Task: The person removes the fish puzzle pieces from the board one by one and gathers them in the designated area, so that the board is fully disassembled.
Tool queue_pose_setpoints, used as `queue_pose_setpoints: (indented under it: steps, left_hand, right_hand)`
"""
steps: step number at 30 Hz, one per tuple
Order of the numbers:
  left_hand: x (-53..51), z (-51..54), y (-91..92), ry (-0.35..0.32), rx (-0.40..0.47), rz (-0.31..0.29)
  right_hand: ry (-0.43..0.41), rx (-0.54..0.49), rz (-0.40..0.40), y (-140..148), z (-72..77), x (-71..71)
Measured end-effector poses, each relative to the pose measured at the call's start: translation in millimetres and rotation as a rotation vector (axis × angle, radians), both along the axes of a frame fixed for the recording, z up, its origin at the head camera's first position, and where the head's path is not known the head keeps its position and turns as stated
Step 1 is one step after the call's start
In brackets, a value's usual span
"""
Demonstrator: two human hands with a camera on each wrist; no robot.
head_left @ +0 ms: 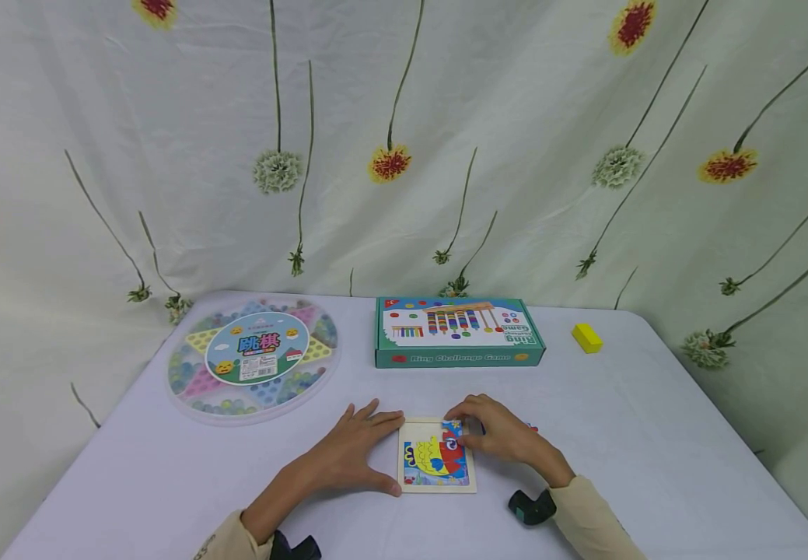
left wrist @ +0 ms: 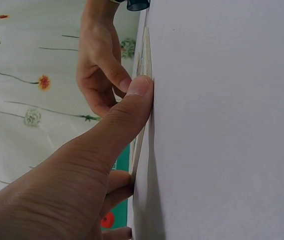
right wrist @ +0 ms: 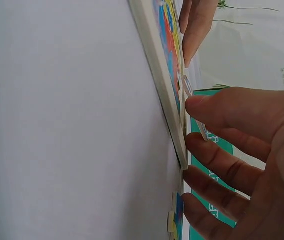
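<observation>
Tabletop (head_left: pixel 690 459): white, and it carried everything I worked with.
Round game case (head_left: pixel 257 348): lay at the far left, well apart from my work.
Green box (head_left: pixel 459 333): lay beyond the puzzle board (head_left: pixel 438 490), apart from it.
Left hand (head_left: pixel 356 453): I had its fingers spread apart along the board's left side; a light, steady brace there seemed best, to stop sliding.
Right hand (head_left: pixel 498 432): thumb and forefinger were clamped on a small piece at the board's upper right.
Puzzle board: lay between both hands, its picture mostly filled, bare wood at the upper left.
Loose piece (right wrist: pixel 178 215): lay just beside the board's right edge.
Held piece (right wrist: pixel 202 131): tilted; I couldn't tell whether it touched the board. I judged it wanted matching to the picture, levelling, then gentle pressing, never forcing.
</observation>
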State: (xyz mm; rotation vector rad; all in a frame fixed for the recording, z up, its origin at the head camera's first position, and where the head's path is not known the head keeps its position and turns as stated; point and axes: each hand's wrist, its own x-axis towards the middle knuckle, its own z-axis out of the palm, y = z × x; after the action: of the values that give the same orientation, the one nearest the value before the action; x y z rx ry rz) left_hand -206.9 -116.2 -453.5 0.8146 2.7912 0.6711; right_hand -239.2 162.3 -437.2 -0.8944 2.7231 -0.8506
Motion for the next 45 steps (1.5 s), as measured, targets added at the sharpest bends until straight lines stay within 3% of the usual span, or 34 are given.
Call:
queue_pose_setpoints:
  steps: [14,22,30,45]
  left_hand:
    - [0.6,0.2,0.6,-0.005,-0.003,-0.004]
    - [0.1,-0.7,0.4,-0.004,-0.009,-0.006]
    - [0.1,0.2,-0.1,-0.009,-0.017,-0.002]
    - [0.7,1.5,-0.6,-0.008,-0.005,-0.005]
  right_hand:
    - [-0.051,-0.067,-0.01,8.2,4.6,-3.7]
    - [-0.046,-0.137,-0.068,50.3,28.8,-11.8]
    - [-0.149,-0.145,-0.086,91.6,45.3,-16.6]
    - [-0.365,-0.138,-0.104,143.7,32.8,-21.0]
